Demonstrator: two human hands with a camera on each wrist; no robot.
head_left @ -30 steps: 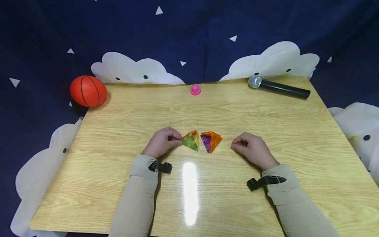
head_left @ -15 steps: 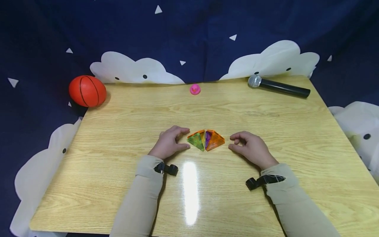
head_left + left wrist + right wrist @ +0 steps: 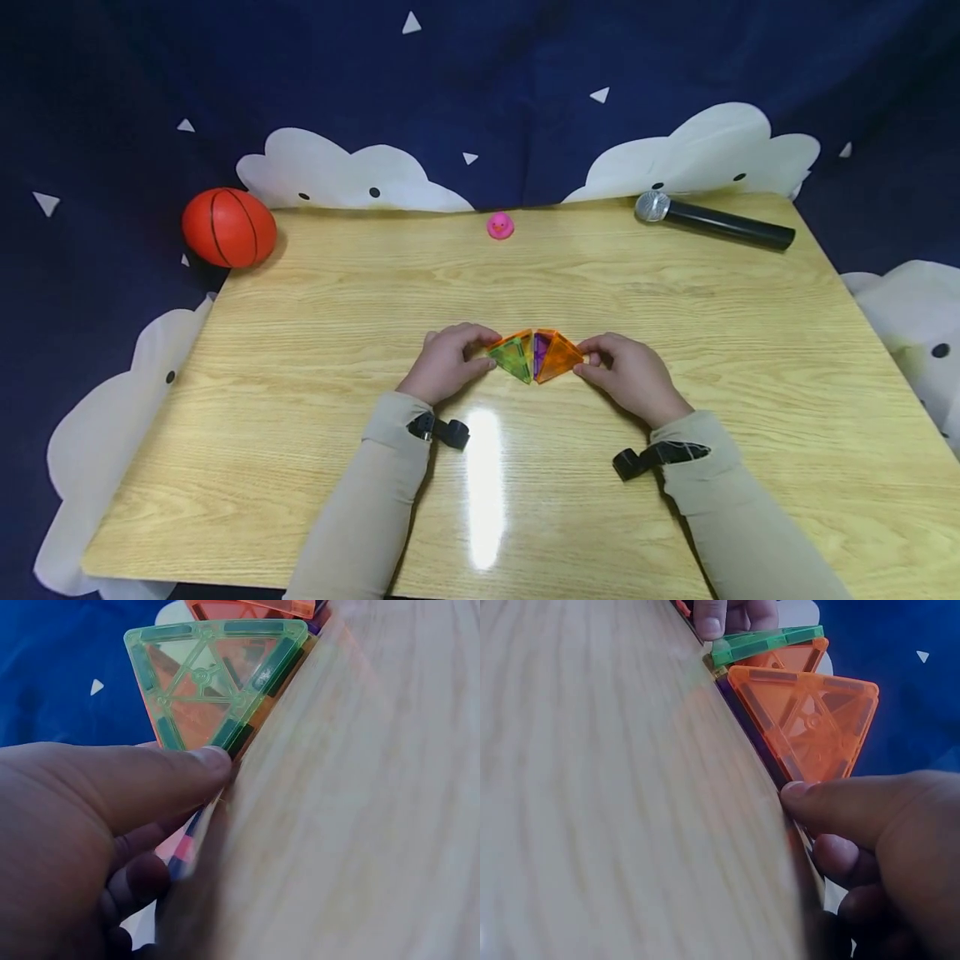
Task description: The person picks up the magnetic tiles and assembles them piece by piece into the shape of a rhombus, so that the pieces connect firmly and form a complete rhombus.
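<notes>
Two small pyramids of see-through magnetic tiles sit side by side at the middle of the table, their facing edges meeting in the head view. The left pyramid (image 3: 512,360) shows a green triangle in front, with orange and yellow behind. On the right pyramid (image 3: 561,358), an orange triangle faces front beside a purple one. My left hand (image 3: 448,360) pinches the left pyramid's outer corner, the thumb (image 3: 214,759) at the green tile's lower corner. Opposite, my right hand (image 3: 632,377) pinches the outer corner of the right pyramid, its thumb (image 3: 799,790) against the orange tile.
Along the back of the wooden table (image 3: 375,283) stand a red ball (image 3: 229,227) with black lines at left, a pink toy duck (image 3: 500,226) in the middle and a black microphone (image 3: 716,222) at right. A dark blue curtain (image 3: 525,83) hangs behind.
The left pyramid has moved right against the right one. My left hand let go and took its outer corner again; my right hand came in from the right and took hold of the right pyramid.
</notes>
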